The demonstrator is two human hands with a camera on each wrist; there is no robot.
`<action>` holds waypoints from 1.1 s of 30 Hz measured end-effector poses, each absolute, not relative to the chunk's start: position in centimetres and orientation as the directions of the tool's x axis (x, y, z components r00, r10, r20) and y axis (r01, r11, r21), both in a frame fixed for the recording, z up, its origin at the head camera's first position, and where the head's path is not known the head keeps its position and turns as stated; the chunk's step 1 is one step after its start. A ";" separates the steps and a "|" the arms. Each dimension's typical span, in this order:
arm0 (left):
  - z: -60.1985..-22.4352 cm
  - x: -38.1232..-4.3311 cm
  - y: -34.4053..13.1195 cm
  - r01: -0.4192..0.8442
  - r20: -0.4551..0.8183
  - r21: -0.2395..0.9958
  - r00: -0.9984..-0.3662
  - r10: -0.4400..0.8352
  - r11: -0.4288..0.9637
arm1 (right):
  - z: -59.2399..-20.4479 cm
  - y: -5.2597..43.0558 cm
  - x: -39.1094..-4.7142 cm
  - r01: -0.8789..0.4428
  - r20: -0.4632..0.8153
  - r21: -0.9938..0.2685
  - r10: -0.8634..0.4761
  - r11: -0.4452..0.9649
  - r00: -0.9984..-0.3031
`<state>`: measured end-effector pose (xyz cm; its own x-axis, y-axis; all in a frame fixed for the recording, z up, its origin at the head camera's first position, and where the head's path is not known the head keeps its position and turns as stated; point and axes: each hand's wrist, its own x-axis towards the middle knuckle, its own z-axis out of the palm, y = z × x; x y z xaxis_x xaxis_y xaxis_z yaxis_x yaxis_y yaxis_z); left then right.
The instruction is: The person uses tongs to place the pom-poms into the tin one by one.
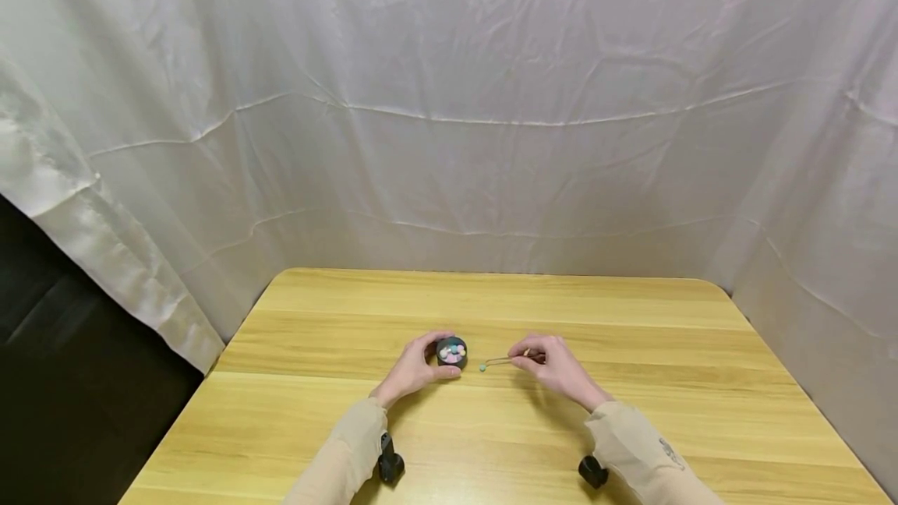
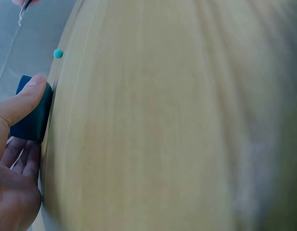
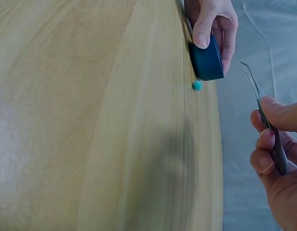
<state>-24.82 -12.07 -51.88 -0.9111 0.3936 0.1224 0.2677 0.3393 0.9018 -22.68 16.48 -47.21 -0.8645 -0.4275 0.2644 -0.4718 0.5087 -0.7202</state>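
My left hand [image 1: 414, 369] grips a small dark round container [image 1: 452, 362] standing on the table, thumb on the near side and fingers around the far side. Several pink, white, yellow and teal balls lie inside it. In my right hand [image 1: 554, 369] I hold bent-tip tweezers [image 3: 258, 91], pinched between thumb and fingers. Their tips are slightly apart with nothing between them. A single teal ball [image 3: 197, 85] rests on the wood just right of the container, close to the tweezer tips in the head view. The left wrist view shows the same ball [image 2: 58, 53] beyond the container [image 2: 35, 113].
The wooden table [image 1: 316, 427] has rounded far corners. Pale curtains [image 1: 491, 162] hang behind it and at both sides, with a dark area [image 1: 63, 380] at the left. Black wrist cameras [image 1: 390, 462] are worn on both forearms over beige sleeves.
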 end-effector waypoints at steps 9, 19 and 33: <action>-51.9 -24.9 -12.1 0.267 0.115 0.893 -0.914 0.390 0.361 | -47.6 16.6 -22.4 -0.454 0.249 -0.722 -0.415 0.523 -0.875; -52.0 -25.0 -12.1 0.268 0.115 0.887 -0.917 0.383 0.375 | -47.8 16.6 -22.3 -0.468 0.260 -0.720 -0.426 0.512 -0.867; -52.0 -25.0 -12.1 0.258 0.109 0.894 -0.918 0.382 0.366 | -48.3 16.7 -22.3 -0.453 0.242 -0.728 -0.426 0.515 -0.872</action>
<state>-25.00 -12.06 -52.03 -0.9177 0.3821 0.1089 0.2584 0.3659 0.8941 -22.34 16.73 -48.33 -0.8718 -0.4261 0.2416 -0.4533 0.5148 -0.7277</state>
